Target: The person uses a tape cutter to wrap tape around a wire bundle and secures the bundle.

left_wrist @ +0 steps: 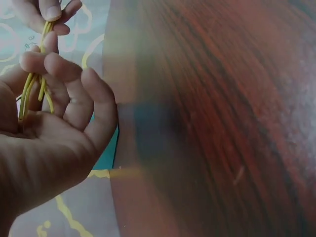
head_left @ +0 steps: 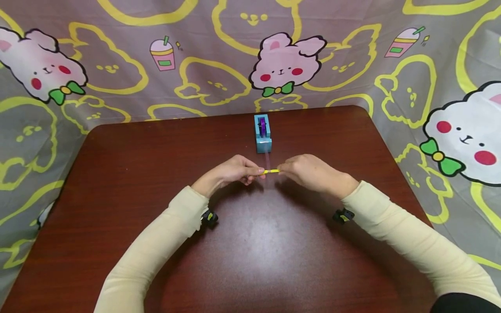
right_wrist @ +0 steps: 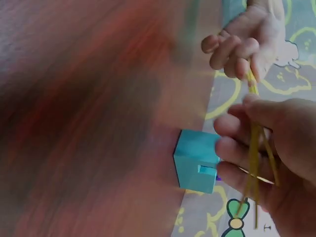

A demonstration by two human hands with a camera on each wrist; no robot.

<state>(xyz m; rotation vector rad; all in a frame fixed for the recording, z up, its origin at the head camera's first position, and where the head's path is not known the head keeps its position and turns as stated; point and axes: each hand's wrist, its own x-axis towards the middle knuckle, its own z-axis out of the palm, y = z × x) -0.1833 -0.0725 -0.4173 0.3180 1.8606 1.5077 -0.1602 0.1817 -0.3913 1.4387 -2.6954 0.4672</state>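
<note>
While near the blue dispenser [head_left: 264, 147], purple roll [head_left: 262, 127] inside, yellow strands [head_left: 275, 171] in left hand's [head_left: 237, 168] and right hand's [head_left: 310, 172] grip.

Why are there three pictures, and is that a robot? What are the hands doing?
No robot here, just a person's left hand and right hand. The widest picture comes from a camera on the person's head, looking forward and down. The other two come from small black wrist cameras, one on each arm, so the hands look huge and tilted.

On the brown table stands a blue tape dispenser with a purple roll inside. Both hands pinch a bundle of thin yellow strands. A see-through strip runs from the dispenser toward the bundle. Behind is a bunny-patterned cloth.
</note>
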